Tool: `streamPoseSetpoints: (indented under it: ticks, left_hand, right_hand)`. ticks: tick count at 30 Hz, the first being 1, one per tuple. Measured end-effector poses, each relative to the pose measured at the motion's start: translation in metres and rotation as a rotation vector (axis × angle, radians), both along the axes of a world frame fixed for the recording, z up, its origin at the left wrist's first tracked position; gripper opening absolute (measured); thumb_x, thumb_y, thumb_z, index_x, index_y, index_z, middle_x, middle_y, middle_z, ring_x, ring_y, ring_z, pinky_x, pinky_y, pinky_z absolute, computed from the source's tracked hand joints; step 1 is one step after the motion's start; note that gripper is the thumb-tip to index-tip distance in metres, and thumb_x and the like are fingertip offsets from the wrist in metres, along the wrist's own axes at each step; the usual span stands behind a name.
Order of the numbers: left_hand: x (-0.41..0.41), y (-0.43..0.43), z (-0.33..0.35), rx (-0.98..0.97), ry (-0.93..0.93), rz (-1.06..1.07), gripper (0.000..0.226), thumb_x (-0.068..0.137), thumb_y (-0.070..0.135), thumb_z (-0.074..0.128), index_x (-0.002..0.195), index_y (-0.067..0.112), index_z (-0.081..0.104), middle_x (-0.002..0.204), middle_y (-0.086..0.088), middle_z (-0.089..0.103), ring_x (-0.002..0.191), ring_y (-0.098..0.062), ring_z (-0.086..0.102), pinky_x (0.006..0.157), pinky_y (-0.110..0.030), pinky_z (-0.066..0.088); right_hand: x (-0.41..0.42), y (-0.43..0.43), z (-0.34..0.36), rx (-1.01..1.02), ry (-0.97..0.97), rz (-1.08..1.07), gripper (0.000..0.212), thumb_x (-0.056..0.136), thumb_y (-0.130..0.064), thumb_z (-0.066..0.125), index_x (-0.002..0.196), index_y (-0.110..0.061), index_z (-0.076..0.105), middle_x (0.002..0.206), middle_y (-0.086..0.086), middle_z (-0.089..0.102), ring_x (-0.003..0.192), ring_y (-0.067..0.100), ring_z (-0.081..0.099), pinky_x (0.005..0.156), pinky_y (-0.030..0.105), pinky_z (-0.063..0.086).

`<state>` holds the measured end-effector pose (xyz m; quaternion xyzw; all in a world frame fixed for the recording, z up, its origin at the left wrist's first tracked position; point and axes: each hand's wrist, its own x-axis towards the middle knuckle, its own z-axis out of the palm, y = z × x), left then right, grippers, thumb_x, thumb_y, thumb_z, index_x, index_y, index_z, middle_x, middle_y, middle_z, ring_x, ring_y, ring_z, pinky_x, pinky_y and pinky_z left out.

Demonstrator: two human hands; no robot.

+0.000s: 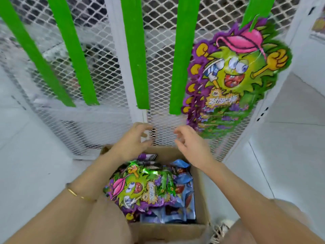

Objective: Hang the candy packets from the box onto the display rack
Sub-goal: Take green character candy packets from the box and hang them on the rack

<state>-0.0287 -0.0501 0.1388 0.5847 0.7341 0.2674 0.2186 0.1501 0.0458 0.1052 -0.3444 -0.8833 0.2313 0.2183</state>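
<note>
A cardboard box [202, 194] stands on the floor below me, filled with green-and-purple candy packets [140, 189] and blue packets [186, 187]. Several green-and-purple packets [233, 76] hang in a stack from the rightmost green strip [256, 11] of the white mesh display rack [105, 71]. My left hand [133, 140] and my right hand [190, 143] hover above the box's far edge, close to the mesh, fingers loosely curled and holding nothing. The other green strips [182, 55] carry no packets.
White tiled floor [35, 155] lies on both sides of the rack. A white upright post [274, 95] frames the rack at the right. My knees and a shoe [221, 229] are just behind the box.
</note>
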Motion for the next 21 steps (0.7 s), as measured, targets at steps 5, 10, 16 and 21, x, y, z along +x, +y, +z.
streamPoseSetpoints:
  ticks: [5, 10, 16, 21]
  left_hand:
    - [-0.046, -0.022, -0.027, -0.199, -0.055, 0.057, 0.055, 0.088, 0.014, 0.06, 0.137, 0.013, 0.036, 0.132, -0.012, 0.044, 0.099, -0.017, 0.052, 0.081, -0.021, 0.038]
    - [-0.07, -0.03, -0.029, -0.263, -0.021, 0.121, 0.051, 0.089, 0.019, 0.059, 0.135, 0.014, 0.039, 0.13, -0.011, 0.049, 0.116, -0.023, 0.051, 0.093, -0.027, 0.039]
    - [-0.073, -0.028, -0.03, -0.275, -0.022, 0.105, 0.054, 0.09, 0.023, 0.058, 0.139, 0.019, 0.035, 0.13, -0.007, 0.048, 0.115, -0.02, 0.051, 0.092, -0.022, 0.037]
    - [-0.068, -0.027, -0.031, -0.27, -0.073, 0.09, 0.055, 0.088, 0.019, 0.06, 0.138, 0.017, 0.036, 0.125, -0.007, 0.048, 0.11, -0.02, 0.051, 0.094, -0.026, 0.038]
  right_hand:
    - [-0.046, -0.016, -0.094, -0.273, -0.323, 0.075, 0.035, 0.09, -0.028, 0.056, 0.119, -0.008, 0.05, 0.104, 0.009, 0.057, 0.095, 0.025, 0.057, 0.082, 0.037, 0.045]
    - [-0.085, -0.026, -0.149, -0.278, -0.765, 0.167, 0.081, 0.079, -0.063, 0.055, 0.138, -0.01, 0.033, 0.133, 0.014, 0.047, 0.122, 0.033, 0.044, 0.096, 0.047, 0.041]
    - [-0.083, -0.035, -0.167, -0.104, -0.77, 0.099, 0.091, 0.069, -0.064, 0.064, 0.14, -0.017, 0.03, 0.13, 0.009, 0.044, 0.124, 0.029, 0.038, 0.098, 0.047, 0.036]
    - [-0.068, -0.025, -0.165, -0.4, -0.516, -0.008, 0.068, 0.064, -0.054, 0.075, 0.114, -0.014, 0.055, 0.111, 0.005, 0.056, 0.109, 0.025, 0.053, 0.084, 0.036, 0.044]
